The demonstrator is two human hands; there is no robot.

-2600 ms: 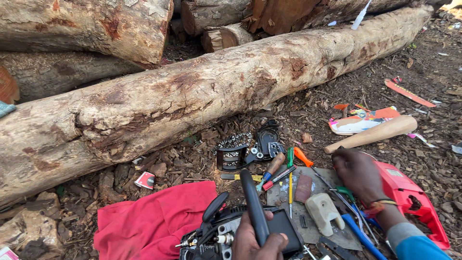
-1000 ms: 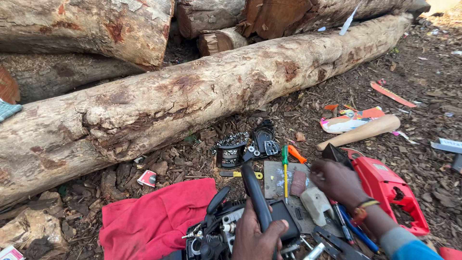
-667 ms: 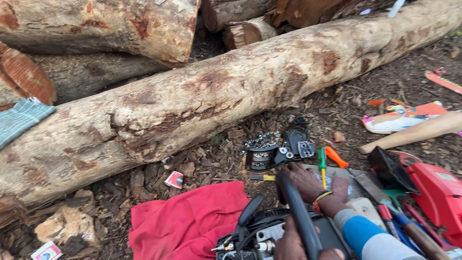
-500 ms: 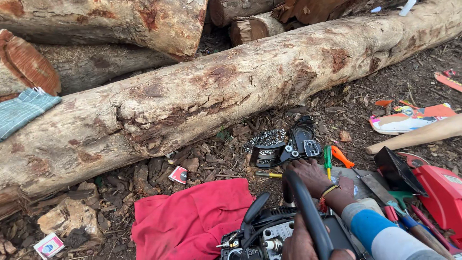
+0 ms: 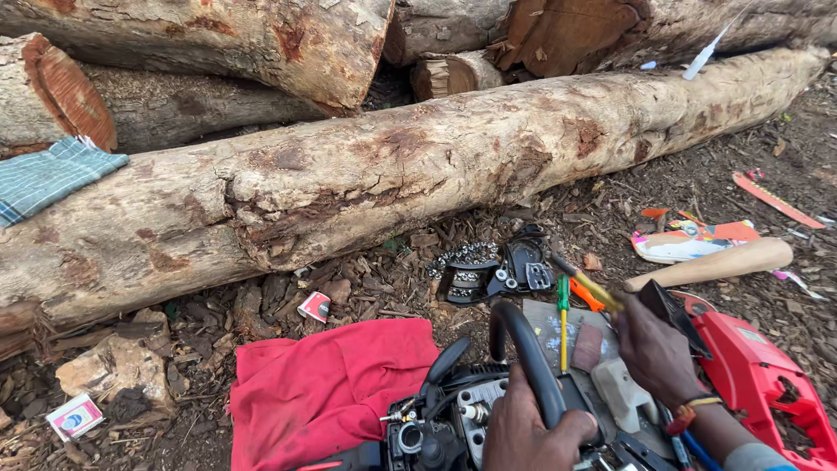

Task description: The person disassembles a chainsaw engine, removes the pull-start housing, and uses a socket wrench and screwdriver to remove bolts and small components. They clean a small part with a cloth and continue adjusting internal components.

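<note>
The left hand (image 5: 532, 432) is curled tight around the smooth black tubular handle (image 5: 523, 358) of a chainsaw body (image 5: 453, 419), a dark block of plastic and bare metal fittings sitting near the bottom edge, partly on a crumpled red cloth (image 5: 331, 392). The right hand (image 5: 654, 353), just to the right, has its fingers closed on a slim tool with a yellow shaft (image 5: 588, 283), tilted up toward the far left; how firmly it pinches is hard to tell through the blur. Beside it lie a green-handled screwdriver (image 5: 563, 318) and, to the right, a glossy red plastic cover (image 5: 758, 384). Farther off, a black clutch cover (image 5: 510, 270) rests against a coil of steel saw chain (image 5: 462, 257) on bark chips. A smooth pale wooden handle (image 5: 715, 262) lies at far right. Behind everything runs a long, rough, peeling log (image 5: 375, 183), with a checked blue cloth (image 5: 48, 179) draped at its left end.
</note>
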